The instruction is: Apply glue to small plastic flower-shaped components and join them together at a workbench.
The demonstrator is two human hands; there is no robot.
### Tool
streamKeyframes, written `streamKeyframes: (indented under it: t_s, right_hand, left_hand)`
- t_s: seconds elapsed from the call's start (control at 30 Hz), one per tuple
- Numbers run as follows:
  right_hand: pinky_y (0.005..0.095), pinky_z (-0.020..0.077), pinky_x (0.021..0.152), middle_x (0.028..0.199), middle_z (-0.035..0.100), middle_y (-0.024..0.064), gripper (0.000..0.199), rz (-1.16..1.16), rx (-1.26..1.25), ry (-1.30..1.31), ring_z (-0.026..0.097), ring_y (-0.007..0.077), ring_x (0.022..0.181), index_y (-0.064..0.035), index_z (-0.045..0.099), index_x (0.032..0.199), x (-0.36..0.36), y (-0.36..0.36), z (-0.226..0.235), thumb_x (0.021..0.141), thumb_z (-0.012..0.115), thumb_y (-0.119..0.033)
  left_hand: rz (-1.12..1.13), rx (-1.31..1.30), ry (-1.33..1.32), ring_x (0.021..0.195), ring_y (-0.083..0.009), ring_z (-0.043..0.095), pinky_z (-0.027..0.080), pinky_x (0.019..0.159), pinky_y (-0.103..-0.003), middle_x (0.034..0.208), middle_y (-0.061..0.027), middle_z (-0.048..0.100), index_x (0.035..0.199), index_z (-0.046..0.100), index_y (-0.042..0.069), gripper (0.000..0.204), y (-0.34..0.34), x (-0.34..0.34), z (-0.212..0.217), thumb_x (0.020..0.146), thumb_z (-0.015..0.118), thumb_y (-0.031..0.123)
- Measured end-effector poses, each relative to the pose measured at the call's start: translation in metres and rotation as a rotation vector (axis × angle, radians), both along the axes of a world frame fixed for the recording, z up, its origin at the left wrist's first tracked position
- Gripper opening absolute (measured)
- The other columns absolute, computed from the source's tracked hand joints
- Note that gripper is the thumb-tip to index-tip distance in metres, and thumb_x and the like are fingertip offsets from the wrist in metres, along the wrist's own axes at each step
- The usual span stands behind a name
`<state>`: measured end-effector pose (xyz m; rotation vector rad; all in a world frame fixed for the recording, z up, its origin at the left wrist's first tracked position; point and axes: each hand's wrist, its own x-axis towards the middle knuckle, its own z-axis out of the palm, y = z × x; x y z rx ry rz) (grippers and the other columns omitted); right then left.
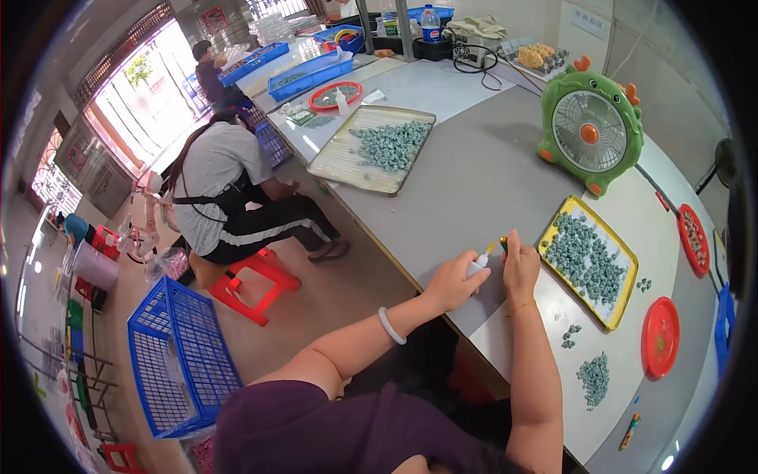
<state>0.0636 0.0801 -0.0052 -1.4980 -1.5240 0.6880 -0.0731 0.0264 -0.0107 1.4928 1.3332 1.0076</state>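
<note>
My left hand [452, 283] is closed round a small white squeeze bottle [478, 265] with a thin yellow nozzle, tilted up towards my right. Beside it, my right hand [522, 272] pinches a small green-and-orange thing [504, 243] close to the nozzle tip; its kind is too small to tell. Both hands are above the table's near edge. Just right of my right hand lies a yellow-rimmed tray [612, 320] holding many small grey-green pieces [584, 257]. A loose pile of similar pieces [594, 379] lies nearer me, with a few scattered between.
A green animal-shaped fan [590, 130] stands behind the yellow tray. Red plates [660, 337] lie at the right. Farther off is a larger tray [343, 162] of pieces. To the left, a person [225, 182] sits on a red stool [257, 284] near a blue crate [181, 355].
</note>
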Motion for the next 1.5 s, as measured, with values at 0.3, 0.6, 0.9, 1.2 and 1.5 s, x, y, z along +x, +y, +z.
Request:
streamKeyframes:
  t_s: [0.3,0.6,0.9,1.2,1.5]
  right_hand:
    - [0.0338,0.0383,0.053,0.049,0.05,0.0103,0.063,-0.045,0.048,-0.061,0.049,0.0201,0.05,0.0003,0.059,0.058,-0.003,0.014,-0.009,0.086,0.04,-0.053]
    - [0.0381,0.0439,0.058,0.057,0.057,0.0151,0.048,-0.013,-0.072,-0.086,0.056,0.0323,0.059,-0.0108,0.07,0.082,0.005,0.01,-0.011,0.085,0.039,-0.049]
    - [0.04,0.0443,0.06,0.061,0.058,0.0171,0.047,-0.054,-0.011,-0.104,0.057,0.0344,0.063,-0.0112,0.07,0.081,0.005,0.012,-0.008,0.086,0.038,-0.045]
    - [0.0417,0.047,0.065,0.069,0.062,0.0177,0.053,-0.014,-0.022,0.027,0.06,0.0348,0.069,-0.0114,0.069,0.07,-0.006,0.003,0.002,0.083,0.04,-0.053]
    - [0.0318,0.044,0.065,0.072,0.061,0.0103,0.061,-0.216,0.104,0.098,0.055,0.022,0.067,-0.0046,0.066,0.09,0.177,-0.054,0.097,0.086,0.035,-0.056]
  left_hand:
    - [0.03,0.009,-0.029,0.052,-0.0136,0.054,0.043,0.052,-0.028,0.059,-0.0048,0.057,0.093,0.05,0.002,0.029,0.014,-0.003,-0.006,0.084,0.055,0.028]
    - [0.022,-0.015,-0.02,0.05,-0.012,0.052,0.042,0.051,-0.026,0.058,-0.0052,0.057,0.092,0.049,0.001,0.027,0.007,0.005,-0.005,0.083,0.055,0.025]
    - [0.007,-0.008,-0.027,0.051,-0.0111,0.052,0.043,0.052,-0.025,0.059,-0.0047,0.057,0.093,0.05,0.001,0.027,0.012,0.007,-0.002,0.083,0.056,0.026]
    - [-0.007,0.02,-0.118,0.05,-0.0082,0.047,0.037,0.045,-0.02,0.06,-0.0039,0.053,0.089,0.046,0.004,0.018,0.009,-0.008,-0.013,0.089,0.051,0.021]
    - [-0.349,0.015,0.037,0.063,-0.0111,0.055,0.042,0.055,-0.022,0.074,-0.0069,0.059,0.104,0.047,0.002,0.027,0.034,0.047,0.032,0.089,0.052,0.024]
